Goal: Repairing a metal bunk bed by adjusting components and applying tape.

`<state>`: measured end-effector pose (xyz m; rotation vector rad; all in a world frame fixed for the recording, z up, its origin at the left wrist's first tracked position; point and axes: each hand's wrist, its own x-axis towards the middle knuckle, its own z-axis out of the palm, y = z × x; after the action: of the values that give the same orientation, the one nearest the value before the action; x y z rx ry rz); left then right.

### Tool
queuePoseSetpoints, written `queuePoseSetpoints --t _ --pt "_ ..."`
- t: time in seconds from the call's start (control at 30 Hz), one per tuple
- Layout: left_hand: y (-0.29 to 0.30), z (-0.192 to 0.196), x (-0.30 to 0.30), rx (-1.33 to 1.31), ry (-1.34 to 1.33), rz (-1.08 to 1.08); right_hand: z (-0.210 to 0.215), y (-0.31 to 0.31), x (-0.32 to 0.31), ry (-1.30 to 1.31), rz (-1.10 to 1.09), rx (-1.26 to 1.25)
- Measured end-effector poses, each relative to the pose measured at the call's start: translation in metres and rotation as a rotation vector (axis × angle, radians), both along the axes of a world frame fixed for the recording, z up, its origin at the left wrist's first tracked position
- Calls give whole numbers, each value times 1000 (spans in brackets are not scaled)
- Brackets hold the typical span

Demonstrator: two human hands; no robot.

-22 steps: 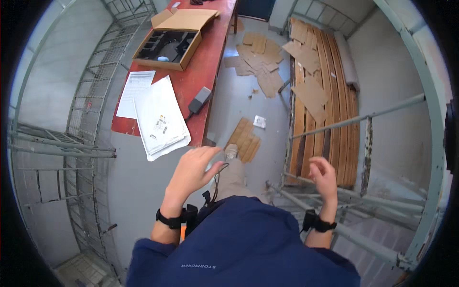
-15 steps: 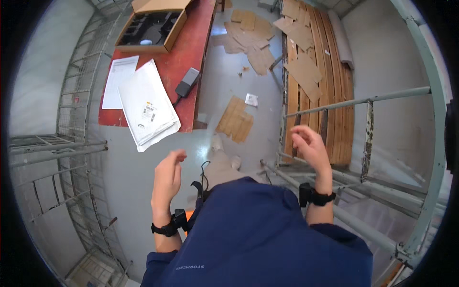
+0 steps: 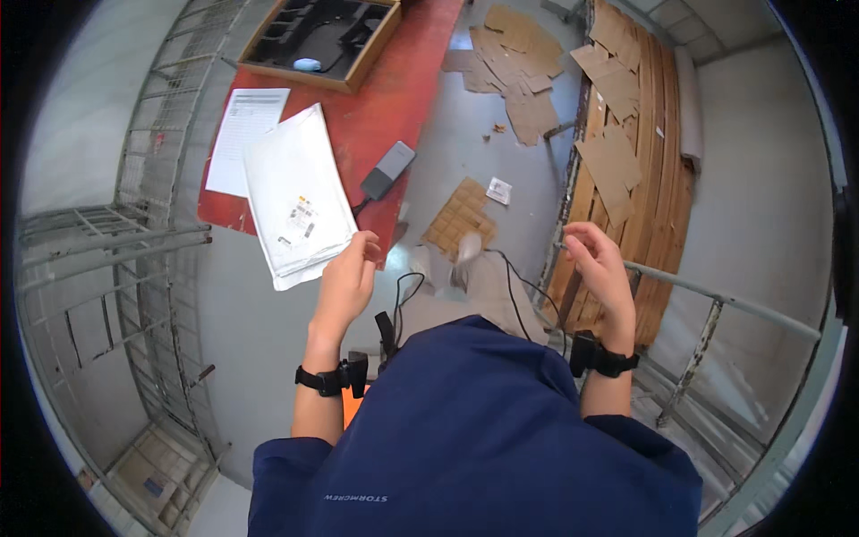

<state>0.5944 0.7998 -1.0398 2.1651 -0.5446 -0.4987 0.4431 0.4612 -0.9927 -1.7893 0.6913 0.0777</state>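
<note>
Grey floor (image 3: 233, 358) and pale walls (image 3: 752, 161) surround the person, with metal bed frames (image 3: 116, 243) along the left side. Nearest is the person's navy top (image 3: 501, 430), above beige trousers (image 3: 420, 309); a black strap (image 3: 329, 382) with a small device circles each wrist. Both hands are raised in front of the body, well apart. The left hand (image 3: 349, 279) is loosely half open, its fingertips at the lower right corner of a white mailing envelope (image 3: 295, 188); whether they touch it cannot be told. The right hand (image 3: 599, 264) is partly curled, with nothing visible in its grasp, in front of a wooden slatted bed (image 3: 658, 242).

The envelope lies slanted on the red table (image 3: 358, 125), overlapping a printed sheet (image 3: 242, 134) and jutting past the near edge. Right of it rests a grey-and-black device (image 3: 389, 170) with a cable. On the floor are a piece of cardboard (image 3: 461, 215) and a small white packet (image 3: 499, 191). Farther off sit an open cardboard box (image 3: 376, 49) with a black insert and, beyond the packet, flattened cardboard sheets (image 3: 528, 98).
</note>
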Motion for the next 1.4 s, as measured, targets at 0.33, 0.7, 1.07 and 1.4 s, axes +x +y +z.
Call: queuePoseSetpoints --t 0.33,0.7,1.07,1.4 --pt "-74 -40 62 119 200 190 -34 -160 103 47 -31 106" --pt "-106 -125 69 16 801 1244 -22 -283 281 46 185 120" --pt "-160 -155 119 24 408 1789 -33 -332 482 115 422 100" --pt "-222 -123 180 501 133 1515 -15 -375 674 93 581 -24"
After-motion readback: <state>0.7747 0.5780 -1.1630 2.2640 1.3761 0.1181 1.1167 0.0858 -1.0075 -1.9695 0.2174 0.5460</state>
